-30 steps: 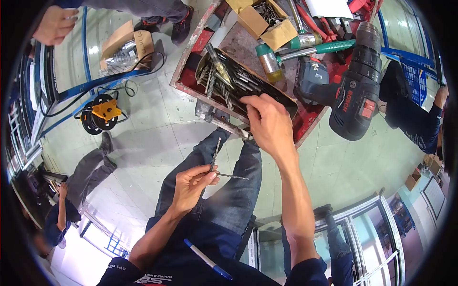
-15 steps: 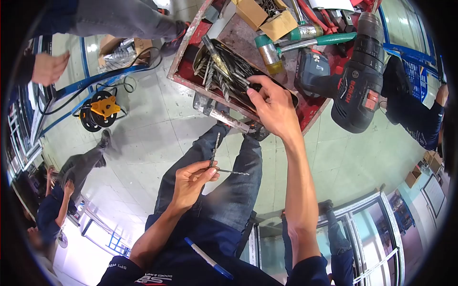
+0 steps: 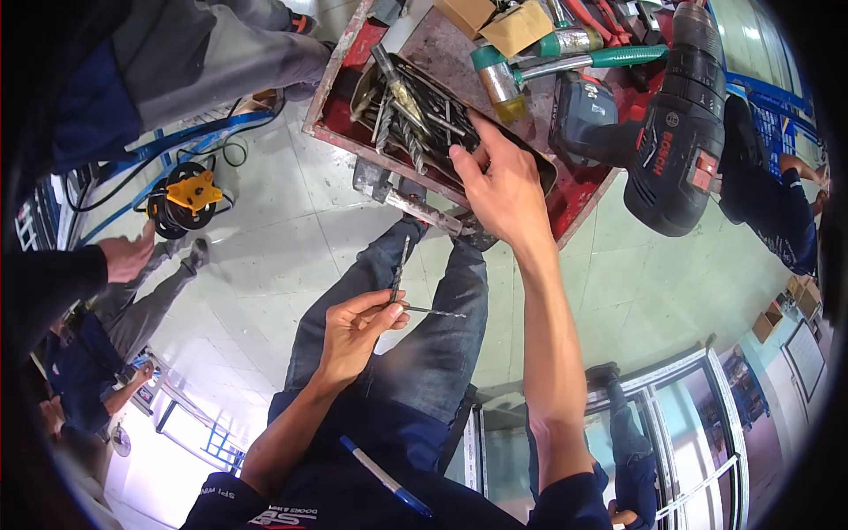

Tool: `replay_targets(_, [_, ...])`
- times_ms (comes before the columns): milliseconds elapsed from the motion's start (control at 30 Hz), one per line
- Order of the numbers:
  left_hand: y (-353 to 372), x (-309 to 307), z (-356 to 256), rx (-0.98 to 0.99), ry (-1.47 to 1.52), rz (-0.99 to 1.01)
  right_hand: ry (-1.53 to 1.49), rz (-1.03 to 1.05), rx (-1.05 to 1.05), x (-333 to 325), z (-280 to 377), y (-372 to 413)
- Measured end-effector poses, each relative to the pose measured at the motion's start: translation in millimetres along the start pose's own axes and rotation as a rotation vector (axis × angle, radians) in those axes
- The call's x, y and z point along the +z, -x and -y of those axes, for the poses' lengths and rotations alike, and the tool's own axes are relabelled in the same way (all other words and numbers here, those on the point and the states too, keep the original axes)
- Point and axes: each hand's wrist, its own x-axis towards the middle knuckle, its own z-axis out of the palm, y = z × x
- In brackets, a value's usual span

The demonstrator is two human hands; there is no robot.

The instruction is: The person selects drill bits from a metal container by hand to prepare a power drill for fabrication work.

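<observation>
Two thin drill bits are pinched between the thumb and fingers of my left hand [image 3: 353, 331], above my legs. One drill bit [image 3: 404, 265] points up and away; the other drill bit [image 3: 440, 312] points to the right. My right hand [image 3: 511, 185] reaches over a long tin [image 3: 549, 177] of drill bits, thumb and index finger apart, its other fingers partly hidden. Thicker spiral bits [image 3: 408, 137] lie at the tin's left end. The tin sits in a worn red tray [image 3: 324, 104].
A Bosch cordless drill [image 3: 662, 163] rests at the tray's right side. Behind the tin lie a green-handled mallet [image 3: 618, 56] and a small cardboard box [image 3: 521, 26]. A yellow-black cable reel [image 3: 194, 196] stands on the floor at left. A co-worker's hand [image 3: 129, 253] extends from the left.
My right thumb and index finger have spread apart over the tin. My left hand keeps the two drill bits. At left, a co-worker has come nearer, with the hand now lower.
</observation>
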Motion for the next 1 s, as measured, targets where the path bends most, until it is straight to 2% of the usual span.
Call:
replay_targets(133, [0.0, 0.0, 2.3, -0.005, -0.002, 0.006, 0.162, -0.066, -0.074, 7.1, -0.8, 0.3])
replay_targets(233, [0.3, -0.8, 0.5, -0.019, -0.014, 0.013, 0.192, -0.235, -0.172, 17.4, 6.2, 6.1])
replay_targets(433, [0.1, -2.5, 1.9, -0.002, 0.024, -0.020, 0.115, -0.140, -0.055, 20.6, 12.7, -4.8])
replay_targets(533, [-0.9, -3.8, 3.5, -0.010, 0.039, -0.010, -0.064, 0.043, 0.006, 12.9, 19.9, -4.9])
replay_targets(667, [-1.1, -0.9, 1.2, -0.010, 0.033, -0.007, -0.053, -0.005, -0.019, 14.4, 18.8, 4.7])
replay_targets(933, [-6.3, -2.6, -8.7, 0.003, 0.022, -0.012, 0.205, -0.226, -0.261, 12.3, 24.3, 39.1])
replay_targets(1000, [-6.8, -4.6, -9.8, -0.006, 0.006, -0.010, 0.216, -0.235, -0.186, 7.3, 29.1, 41.4])
